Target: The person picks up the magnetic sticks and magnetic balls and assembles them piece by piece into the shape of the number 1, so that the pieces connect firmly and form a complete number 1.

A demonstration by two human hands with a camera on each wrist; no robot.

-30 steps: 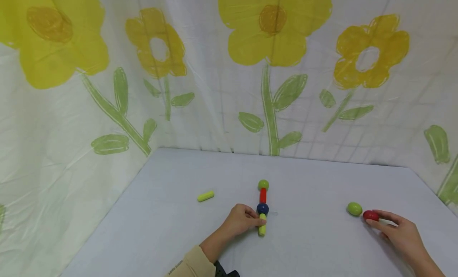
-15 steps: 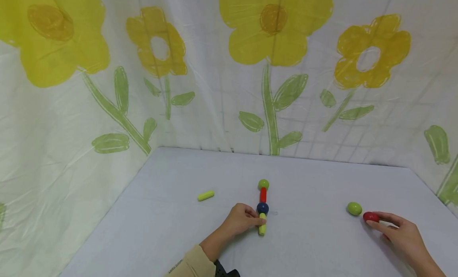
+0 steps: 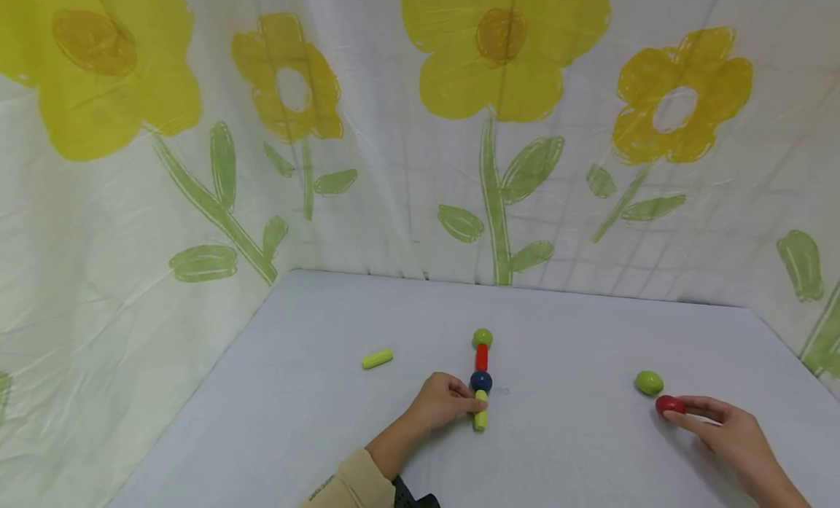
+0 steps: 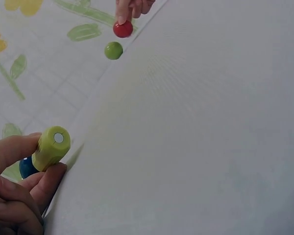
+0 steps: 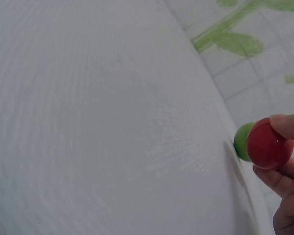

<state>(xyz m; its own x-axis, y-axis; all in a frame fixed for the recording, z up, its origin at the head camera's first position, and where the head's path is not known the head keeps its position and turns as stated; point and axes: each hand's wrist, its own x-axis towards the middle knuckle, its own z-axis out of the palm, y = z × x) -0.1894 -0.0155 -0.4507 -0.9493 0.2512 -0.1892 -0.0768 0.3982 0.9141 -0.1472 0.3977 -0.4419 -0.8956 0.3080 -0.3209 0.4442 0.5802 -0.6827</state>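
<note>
My left hand pinches a yellow-green rod between thumb and fingers; a pale round disc shows in its end. That rod is the near end of a straight line on the table: beyond it come a blue ball, a red rod and a green ball. To the right, my right hand holds a red ball between thumb and fingertips. Just behind the red ball is a second green ball, partly hidden by it in the right wrist view.
Another yellow-green rod lies by itself left of the line of pieces. A white cloth covers the table. Behind it hangs a pale curtain printed with yellow flowers.
My right hand has brought the red ball slightly left and nearer to me, away from the green ball beside it. My left hand keeps its pinch on the rod in place.
</note>
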